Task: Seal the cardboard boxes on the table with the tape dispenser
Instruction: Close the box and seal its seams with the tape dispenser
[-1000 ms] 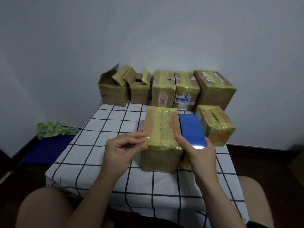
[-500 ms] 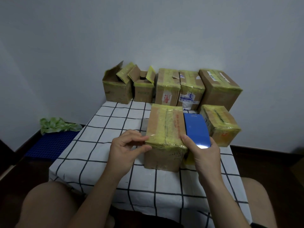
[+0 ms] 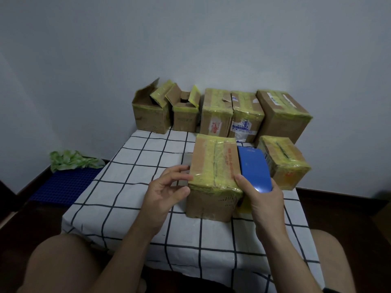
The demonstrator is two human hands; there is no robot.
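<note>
On the black-gridded white tablecloth (image 3: 118, 208), the left hand (image 3: 165, 195) steadies the yellow-taped brown cardboard box (image 3: 213, 166) with relaxed fingertips while the right hand (image 3: 264, 199) grips the blue plastic tape dispenser (image 3: 254, 168) against its right side, seemingly finishing that seal, and the open-flapped boxes (image 3: 151, 111) behind likely need closing next.

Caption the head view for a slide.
Right hand holds the blue tape dispenser beside a taped box; left hand touches its edge.
</note>
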